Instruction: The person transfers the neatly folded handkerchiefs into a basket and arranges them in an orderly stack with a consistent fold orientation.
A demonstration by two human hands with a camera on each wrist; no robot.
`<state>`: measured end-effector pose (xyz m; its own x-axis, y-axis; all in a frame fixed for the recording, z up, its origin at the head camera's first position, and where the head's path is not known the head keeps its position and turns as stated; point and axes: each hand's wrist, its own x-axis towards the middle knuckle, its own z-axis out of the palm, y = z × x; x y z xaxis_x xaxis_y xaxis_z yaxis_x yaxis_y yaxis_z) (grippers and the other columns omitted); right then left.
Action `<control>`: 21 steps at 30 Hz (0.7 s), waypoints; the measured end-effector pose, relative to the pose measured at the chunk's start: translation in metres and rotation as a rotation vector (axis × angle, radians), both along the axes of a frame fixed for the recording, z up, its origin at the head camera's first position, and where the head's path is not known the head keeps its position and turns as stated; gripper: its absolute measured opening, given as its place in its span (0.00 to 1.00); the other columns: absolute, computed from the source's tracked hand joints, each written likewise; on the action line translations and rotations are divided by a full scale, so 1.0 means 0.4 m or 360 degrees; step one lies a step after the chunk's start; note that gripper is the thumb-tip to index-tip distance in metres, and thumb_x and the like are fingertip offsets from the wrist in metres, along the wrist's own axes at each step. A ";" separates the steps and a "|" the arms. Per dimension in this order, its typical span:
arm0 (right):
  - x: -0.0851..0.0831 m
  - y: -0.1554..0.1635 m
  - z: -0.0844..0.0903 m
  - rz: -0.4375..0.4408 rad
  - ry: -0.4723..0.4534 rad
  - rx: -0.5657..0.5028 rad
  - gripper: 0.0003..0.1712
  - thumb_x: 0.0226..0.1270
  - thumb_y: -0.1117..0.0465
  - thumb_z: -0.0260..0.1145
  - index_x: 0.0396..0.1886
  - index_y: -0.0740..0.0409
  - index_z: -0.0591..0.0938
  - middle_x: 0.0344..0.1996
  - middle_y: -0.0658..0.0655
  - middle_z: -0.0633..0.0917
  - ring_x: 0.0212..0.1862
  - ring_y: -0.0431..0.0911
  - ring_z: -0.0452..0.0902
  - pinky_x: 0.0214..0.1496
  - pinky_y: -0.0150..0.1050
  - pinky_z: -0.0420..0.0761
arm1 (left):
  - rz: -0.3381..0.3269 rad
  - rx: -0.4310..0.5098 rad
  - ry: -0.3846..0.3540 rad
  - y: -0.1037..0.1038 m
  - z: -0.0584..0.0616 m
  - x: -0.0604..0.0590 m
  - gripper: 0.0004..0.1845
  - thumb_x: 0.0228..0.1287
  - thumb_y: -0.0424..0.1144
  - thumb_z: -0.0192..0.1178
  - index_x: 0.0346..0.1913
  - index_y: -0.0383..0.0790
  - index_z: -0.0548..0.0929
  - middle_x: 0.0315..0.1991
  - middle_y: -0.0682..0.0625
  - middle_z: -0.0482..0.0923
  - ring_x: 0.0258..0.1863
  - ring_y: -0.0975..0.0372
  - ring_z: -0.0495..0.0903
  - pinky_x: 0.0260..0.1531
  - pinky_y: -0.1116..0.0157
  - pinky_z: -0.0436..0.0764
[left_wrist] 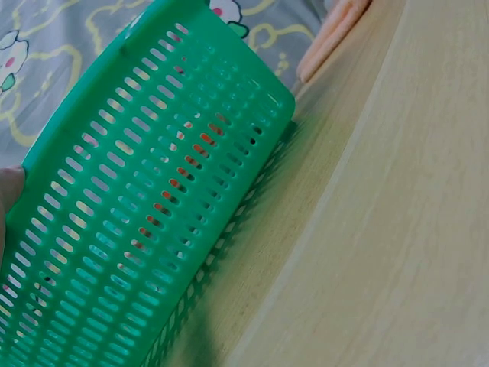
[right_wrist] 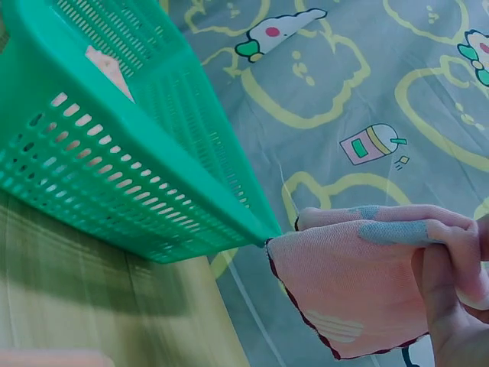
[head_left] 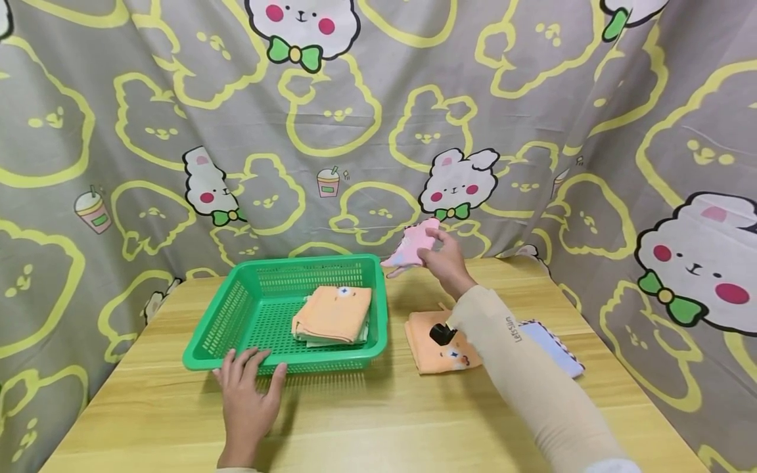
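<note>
A green plastic basket (head_left: pixel 248 297) (left_wrist: pixel 145 199) (right_wrist: pixel 114 160) stands on the wooden table and holds a folded orange cloth (head_left: pixel 334 313). My left hand (head_left: pixel 247 387) rests flat with spread fingers against the basket's front rim. My right hand (head_left: pixel 445 261) is raised over the table's far side, to the right of the basket, pinching a folded pink cloth (head_left: pixel 409 247) (right_wrist: pixel 359 283). Under my right forearm lie another orange cloth (head_left: pixel 434 348) with a cartoon face and a light blue cloth (head_left: pixel 556 348).
A grey curtain (head_left: pixel 378 118) printed with yellow outlines and white rabbits closes in the table on the back and both sides. Bare wooden tabletop (head_left: pixel 378 420) stretches along the front edge. A beige sleeve (head_left: pixel 526 374) covers my right forearm.
</note>
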<state>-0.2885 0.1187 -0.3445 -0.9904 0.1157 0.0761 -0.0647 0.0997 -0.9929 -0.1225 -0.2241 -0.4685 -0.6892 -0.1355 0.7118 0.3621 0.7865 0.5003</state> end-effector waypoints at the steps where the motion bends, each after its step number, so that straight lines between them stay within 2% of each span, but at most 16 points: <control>1: 0.000 -0.003 0.002 0.0000 -0.0002 -0.0003 0.35 0.57 0.75 0.59 0.67 0.60 0.70 0.67 0.64 0.64 0.28 0.40 0.72 0.33 0.31 0.79 | 0.0000 0.0002 0.0003 0.000 0.000 0.000 0.19 0.58 0.40 0.67 0.47 0.29 0.80 0.52 0.31 0.73 0.64 0.30 0.55 0.61 0.29 0.36; 11: 0.002 -0.028 0.017 0.0000 0.0031 0.0034 0.34 0.57 0.73 0.60 0.67 0.58 0.71 0.70 0.61 0.62 0.25 0.41 0.70 0.31 0.29 0.77 | 0.0012 0.0004 -0.0009 -0.003 -0.001 0.004 0.18 0.58 0.40 0.67 0.47 0.30 0.80 0.52 0.31 0.73 0.64 0.30 0.55 0.61 0.30 0.36; 21: 0.005 -0.046 0.009 0.0066 0.0035 -0.0148 0.33 0.59 0.75 0.59 0.67 0.63 0.70 0.64 0.65 0.66 0.35 0.45 0.74 0.34 0.30 0.79 | 0.0003 -0.0001 0.0006 0.001 0.003 0.006 0.19 0.58 0.40 0.67 0.46 0.29 0.81 0.52 0.31 0.73 0.64 0.29 0.56 0.60 0.29 0.36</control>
